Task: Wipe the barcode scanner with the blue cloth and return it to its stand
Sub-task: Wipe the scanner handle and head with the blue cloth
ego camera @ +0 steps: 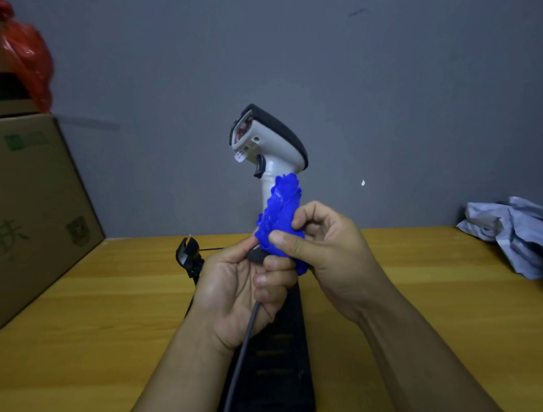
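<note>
A grey-white barcode scanner [269,143] with a black top stands upright above the table, its window facing left. My left hand [236,288] grips the bottom of its handle, where a dark cable [239,356] runs down toward me. My right hand [321,238] presses a bunched blue cloth [280,211] against the right side of the handle. The black stand's cradle [188,253] shows just left of my left hand, and its long black base [280,361] lies on the table under my forearms.
The wooden table [98,322] meets a grey wall. A large cardboard box [30,200] stands at the left with a red plastic bag [27,57] above it. Crumpled grey cloth [520,232] lies at the right edge.
</note>
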